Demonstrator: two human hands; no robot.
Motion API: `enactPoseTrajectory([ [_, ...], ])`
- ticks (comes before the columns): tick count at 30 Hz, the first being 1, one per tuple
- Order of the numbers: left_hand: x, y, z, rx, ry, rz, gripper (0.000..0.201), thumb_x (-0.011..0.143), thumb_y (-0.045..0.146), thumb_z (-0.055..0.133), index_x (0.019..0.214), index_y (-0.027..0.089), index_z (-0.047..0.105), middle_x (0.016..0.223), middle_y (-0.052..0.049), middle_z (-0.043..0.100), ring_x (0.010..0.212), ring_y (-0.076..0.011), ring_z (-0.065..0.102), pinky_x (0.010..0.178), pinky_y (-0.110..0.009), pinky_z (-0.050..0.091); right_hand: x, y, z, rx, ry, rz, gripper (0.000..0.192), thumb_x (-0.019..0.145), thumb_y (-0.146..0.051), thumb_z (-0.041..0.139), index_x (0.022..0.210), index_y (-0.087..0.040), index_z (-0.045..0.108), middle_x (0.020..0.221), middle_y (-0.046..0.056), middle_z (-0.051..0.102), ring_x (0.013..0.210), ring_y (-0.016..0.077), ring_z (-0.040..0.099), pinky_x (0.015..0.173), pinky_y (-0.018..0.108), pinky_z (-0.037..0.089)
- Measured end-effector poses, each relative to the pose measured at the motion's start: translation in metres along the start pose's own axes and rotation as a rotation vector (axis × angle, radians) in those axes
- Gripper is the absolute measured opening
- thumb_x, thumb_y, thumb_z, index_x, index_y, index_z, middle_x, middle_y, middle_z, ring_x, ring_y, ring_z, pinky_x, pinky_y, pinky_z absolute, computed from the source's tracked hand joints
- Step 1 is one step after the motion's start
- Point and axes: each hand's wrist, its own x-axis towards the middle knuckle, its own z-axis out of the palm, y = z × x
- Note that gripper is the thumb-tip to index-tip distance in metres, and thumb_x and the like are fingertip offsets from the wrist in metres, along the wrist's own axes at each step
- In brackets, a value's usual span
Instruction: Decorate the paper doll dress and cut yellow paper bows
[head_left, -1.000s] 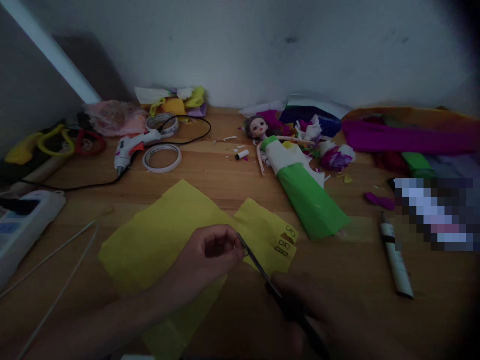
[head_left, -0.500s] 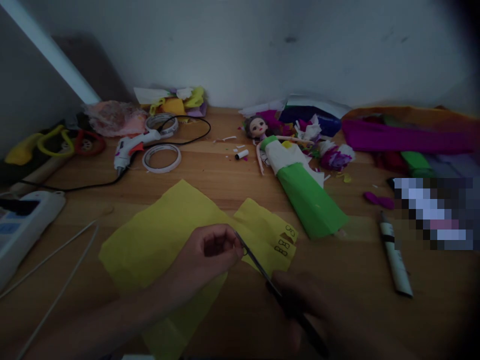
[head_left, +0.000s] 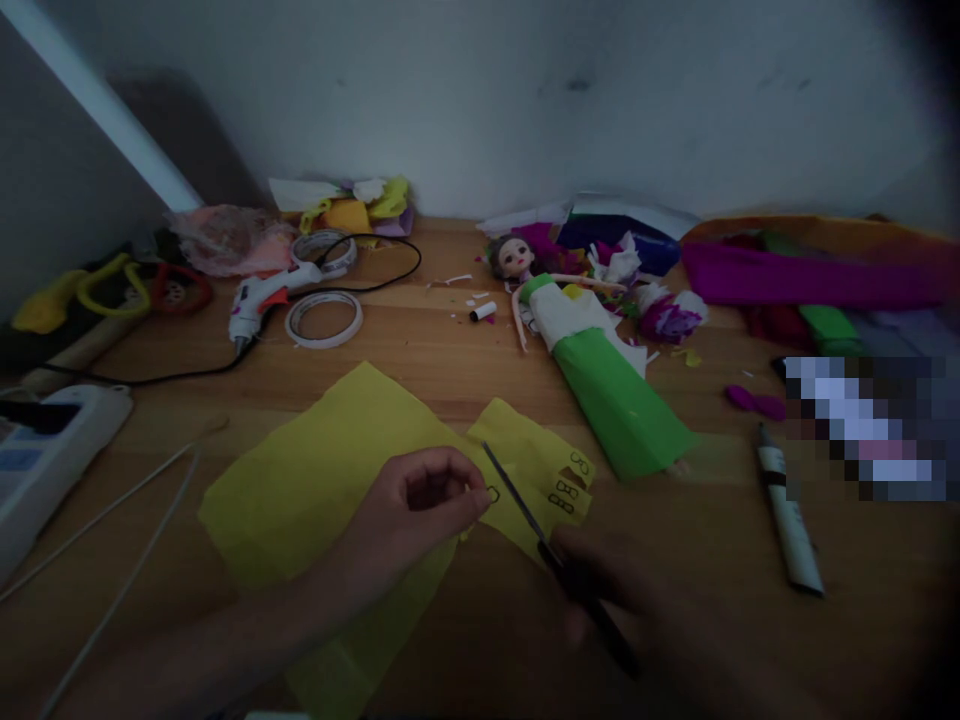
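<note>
A left hand (head_left: 431, 500) pinches the edge of a yellow paper sheet (head_left: 330, 480) lying at 6 o'clock on the wooden table (head_left: 465, 360). The right hand (head_left: 637, 600), its grip clenched on scissors (head_left: 536, 525), has the blades at the paper's right piece; the cut looks partly made, with more left.

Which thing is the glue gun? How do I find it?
Look at the far left part of the wooden table, near the wall. Beside two rings of tape lies the glue gun. It is white with an orange trigger, and a black cord runs from it.
</note>
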Motion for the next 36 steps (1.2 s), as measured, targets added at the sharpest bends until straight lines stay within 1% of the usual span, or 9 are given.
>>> enactPoseTrajectory([
  [4,0.001,-0.003,0.0,-0.053,0.074,-0.041,0.022,0.064,0.036,0.076,0.066,0.017,0.066,0.054,0.005,0.05,0.047,-0.0057,0.036,0.044,-0.019,0.024,0.01,0.009,0.0,-0.32,0.263,0.0,0.015,0.084,-0.031,0.054,0.073,-0.02,0.052,0.072,0.002,0.062,0.066,0.0183,0.058,0.058,0.028,0.04],
  [7,0.003,-0.006,-0.002,-0.136,0.135,-0.079,0.024,0.062,0.037,0.08,0.069,0.017,0.069,0.058,0.005,0.051,0.048,-0.0047,0.034,0.045,-0.02,0.024,0.016,0.012,-0.004,-0.498,0.401,0.024,0.014,0.085,-0.032,0.054,0.081,-0.02,0.059,0.074,0.004,0.065,0.067,0.0203,0.061,0.058,0.03,0.041],
  [12,0.004,-0.006,-0.002,-0.292,0.127,-0.135,0.031,0.057,0.039,0.085,0.07,0.016,0.07,0.055,0.007,0.043,0.048,-0.0038,0.028,0.046,-0.019,0.021,0.019,0.012,-0.004,-0.575,0.524,-0.09,0.022,0.086,-0.031,0.052,0.098,-0.019,0.065,0.097,0.01,0.071,0.083,0.0275,0.067,0.069,0.039,0.05],
  [16,0.002,-0.006,-0.001,-0.306,0.097,-0.122,0.036,0.058,0.043,0.084,0.074,0.015,0.068,0.052,0.009,0.033,0.048,-0.0047,0.021,0.046,-0.021,0.016,0.019,0.001,0.003,-0.568,0.602,-0.191,0.026,0.09,-0.032,0.045,0.096,-0.018,0.067,0.094,0.013,0.071,0.084,0.0296,0.067,0.073,0.043,0.05],
  [19,-0.001,-0.005,0.0,-0.305,0.063,-0.119,0.036,0.061,0.044,0.082,0.075,0.014,0.066,0.051,0.01,0.025,0.048,-0.0052,0.017,0.047,-0.022,0.014,0.02,-0.019,0.001,-0.523,0.607,-0.248,0.025,0.094,-0.03,0.043,0.098,-0.019,0.066,0.092,0.009,0.071,0.078,0.0216,0.066,0.07,0.033,0.049],
  [24,0.0,-0.009,0.0,-0.289,-0.001,-0.105,0.04,0.061,0.046,0.08,0.077,0.013,0.066,0.051,0.011,0.02,0.049,-0.0064,0.013,0.048,-0.024,0.009,0.032,-0.046,-0.014,-0.259,0.511,-0.255,0.02,0.088,-0.03,0.056,0.099,-0.018,0.067,0.075,0.002,0.067,0.058,0.0129,0.057,0.053,0.024,0.042],
  [31,0.0,-0.018,0.0,-0.27,-0.052,-0.085,0.038,0.065,0.047,0.077,0.079,0.013,0.068,0.05,0.011,0.017,0.049,-0.0066,0.01,0.049,-0.025,0.009,0.042,-0.05,-0.013,-0.103,0.378,-0.268,0.015,0.083,-0.027,0.063,0.081,-0.014,0.067,0.064,-0.002,0.063,0.048,0.0071,0.05,0.043,0.018,0.036],
  [34,-0.002,-0.016,0.001,-0.263,-0.062,-0.073,0.039,0.063,0.048,0.078,0.079,0.013,0.069,0.051,0.011,0.018,0.049,-0.0066,0.012,0.05,-0.024,0.01,0.037,-0.05,-0.013,-0.093,0.372,-0.282,0.013,0.082,-0.027,0.064,0.078,-0.014,0.066,0.063,-0.002,0.062,0.049,0.007,0.051,0.043,0.017,0.036],
  [36,-0.003,-0.014,0.001,-0.259,-0.067,-0.064,0.041,0.062,0.049,0.078,0.08,0.013,0.07,0.051,0.011,0.019,0.05,-0.0066,0.014,0.05,-0.024,0.01,0.035,-0.052,-0.023,-0.107,0.397,-0.287,0.012,0.081,-0.026,0.065,0.078,-0.015,0.065,0.064,-0.003,0.062,0.051,0.0072,0.051,0.045,0.018,0.038],
])
